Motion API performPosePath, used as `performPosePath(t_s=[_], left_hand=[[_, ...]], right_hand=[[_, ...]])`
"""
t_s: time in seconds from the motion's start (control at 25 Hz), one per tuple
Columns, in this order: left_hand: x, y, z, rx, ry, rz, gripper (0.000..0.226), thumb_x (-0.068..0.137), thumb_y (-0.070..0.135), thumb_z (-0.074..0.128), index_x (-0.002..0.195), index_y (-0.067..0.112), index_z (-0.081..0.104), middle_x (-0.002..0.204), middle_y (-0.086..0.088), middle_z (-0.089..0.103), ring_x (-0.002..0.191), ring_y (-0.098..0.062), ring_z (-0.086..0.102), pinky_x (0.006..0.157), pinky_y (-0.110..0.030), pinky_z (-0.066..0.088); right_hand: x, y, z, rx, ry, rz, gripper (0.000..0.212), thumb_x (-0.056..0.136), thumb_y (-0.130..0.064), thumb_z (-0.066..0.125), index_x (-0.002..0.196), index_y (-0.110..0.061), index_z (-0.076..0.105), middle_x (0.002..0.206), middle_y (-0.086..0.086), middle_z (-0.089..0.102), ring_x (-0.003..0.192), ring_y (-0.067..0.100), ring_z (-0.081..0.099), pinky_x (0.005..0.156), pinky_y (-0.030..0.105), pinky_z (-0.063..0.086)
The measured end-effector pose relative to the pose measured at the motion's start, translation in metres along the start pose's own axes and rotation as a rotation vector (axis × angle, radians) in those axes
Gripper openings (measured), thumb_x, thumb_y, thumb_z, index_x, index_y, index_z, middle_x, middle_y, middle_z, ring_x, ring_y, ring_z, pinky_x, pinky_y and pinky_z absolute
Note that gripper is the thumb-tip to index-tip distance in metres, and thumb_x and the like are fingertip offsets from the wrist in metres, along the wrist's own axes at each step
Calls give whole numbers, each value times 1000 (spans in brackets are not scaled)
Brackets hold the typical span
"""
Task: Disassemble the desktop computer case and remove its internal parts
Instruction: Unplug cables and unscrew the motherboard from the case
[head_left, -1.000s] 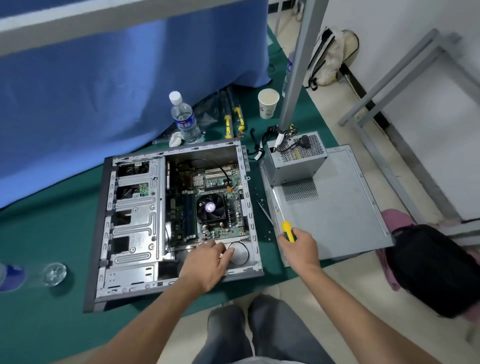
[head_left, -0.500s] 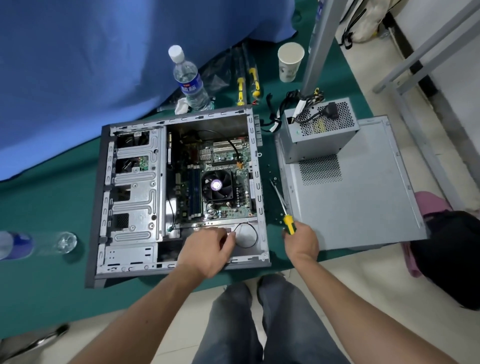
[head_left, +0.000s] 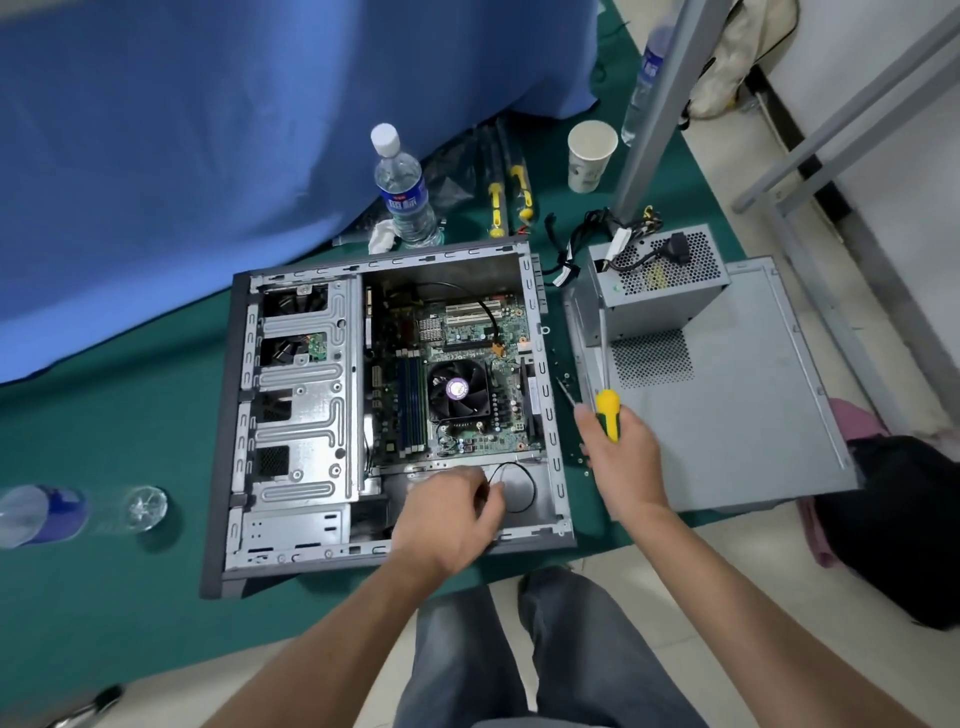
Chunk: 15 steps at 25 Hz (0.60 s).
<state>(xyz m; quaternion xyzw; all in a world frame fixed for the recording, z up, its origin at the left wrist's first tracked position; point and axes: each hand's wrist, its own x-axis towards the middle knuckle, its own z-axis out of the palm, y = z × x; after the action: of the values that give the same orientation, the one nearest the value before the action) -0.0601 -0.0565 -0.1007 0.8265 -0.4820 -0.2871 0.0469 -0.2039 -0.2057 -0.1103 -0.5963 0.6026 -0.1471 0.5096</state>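
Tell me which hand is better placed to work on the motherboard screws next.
Right. The right hand already grips the yellow screwdriver just beside the open case, while the left hand is low inside it near a thin black wire.

A green mat (head_left: 130, 415) covers the floor; the open grey metal computer case (head_left: 301, 415) lies on it, clear plastic water bottle (head_left: 402, 189) behind, grey side panel (head_left: 737, 415) right of it.

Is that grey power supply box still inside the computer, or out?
Out. The power supply sits on the removed side panel, beside the open case.
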Motion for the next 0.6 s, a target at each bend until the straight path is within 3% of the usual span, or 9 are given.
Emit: performPosePath(t_s=[0.12,0.24,0.32,0.44,0.52,0.6], left_hand=[[-6,-3,-7,-241,71,117,26,94,44,43,104,25,58,100,11,55,83,-6,55,77,-28,47],[-4,-21,-30,-339,229,168,31,92,24,54,122,19,56,115,10,46,102,-4,48,94,-21,41],[6,-50,-58,-286,353,24,44,87,13,59,130,18,52,128,3,43,118,-12,45,106,-26,39],[22,-114,-102,-113,504,-306,56,85,10,64,137,16,46,145,-18,35,134,-35,35,111,-51,33],[24,-155,-117,-122,471,-481,56,92,21,56,144,20,37,151,-23,25,136,-42,29,107,-59,29],[23,-180,-117,-218,359,-536,57,100,32,44,152,27,23,147,-23,29,122,-45,44,95,-55,42]], right_hand=[[-2,-32,13,-175,36,-165,35,87,-51,63,71,-24,47,79,-1,51,66,13,53,57,26,39],[0,-47,27,-426,52,-245,36,88,-48,64,76,-20,46,81,-7,45,67,8,46,58,27,35],[0,-51,35,-528,66,-239,33,89,-46,64,81,-19,47,79,-8,46,66,8,45,58,27,35],[-1,-57,40,-618,105,-214,33,89,-48,65,87,-17,52,74,-5,50,63,11,47,55,30,34],[-2,-60,43,-671,133,-190,35,88,-49,65,88,-16,52,69,-5,49,61,11,47,55,31,34],[-3,-64,45,-723,154,-167,34,89,-44,65,91,-12,54,66,-8,47,59,11,46,52,29,32]])
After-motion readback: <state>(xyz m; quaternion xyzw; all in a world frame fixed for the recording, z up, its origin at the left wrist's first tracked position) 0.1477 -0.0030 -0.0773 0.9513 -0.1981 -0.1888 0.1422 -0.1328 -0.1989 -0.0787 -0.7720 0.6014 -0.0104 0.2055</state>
